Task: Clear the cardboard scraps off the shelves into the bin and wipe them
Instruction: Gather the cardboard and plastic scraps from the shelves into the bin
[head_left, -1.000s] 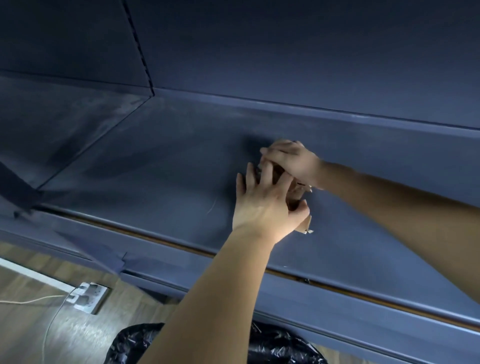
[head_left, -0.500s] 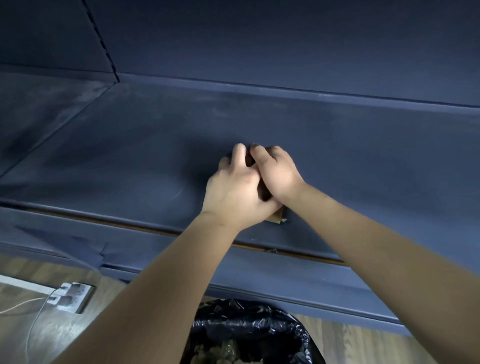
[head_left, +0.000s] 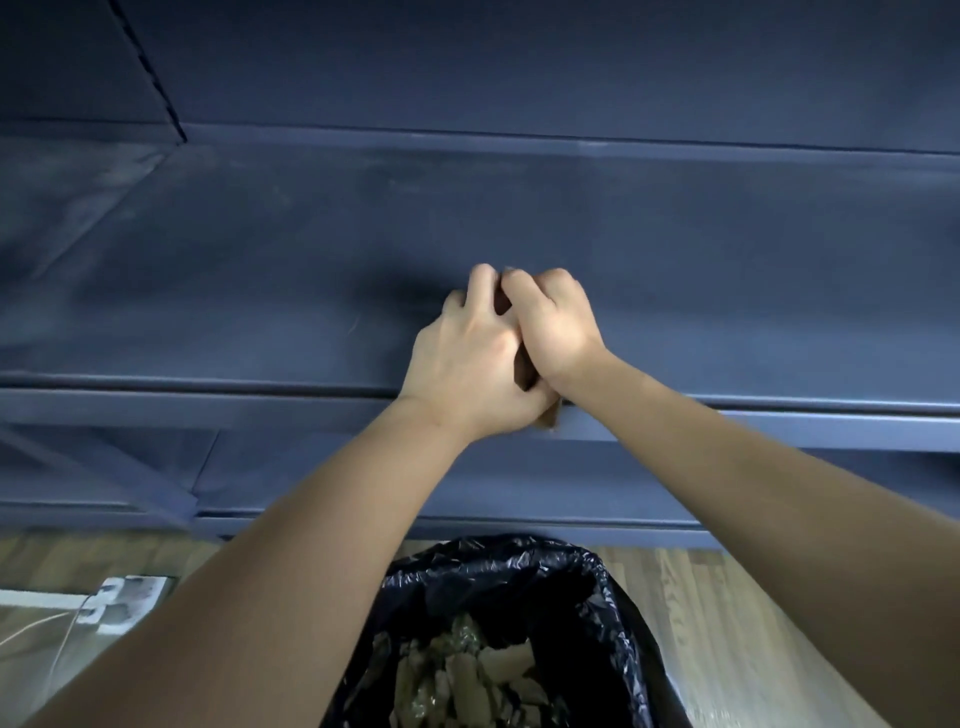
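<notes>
My left hand (head_left: 467, 358) and my right hand (head_left: 558, 322) are cupped together around brown cardboard scraps (head_left: 546, 418) at the front edge of a dark blue shelf (head_left: 260, 291). Only a small brown corner of the scraps shows below the hands, and a dark sliver shows between them. Both sets of fingers curl round the bundle. Directly below, on the floor, stands a bin (head_left: 613, 582) lined with a black bag, with several cardboard scraps (head_left: 467, 675) inside.
The shelf surface is dusty and smeared. A lower blue shelf (head_left: 311, 467) runs beneath it. On the wooden floor (head_left: 727, 613) at the left lies a white power socket (head_left: 124, 603) with a thin cable.
My hands closed together over the scraps and drew them from the middle of the shelf to its front edge. The view tilted down, bringing the bin into sight.
</notes>
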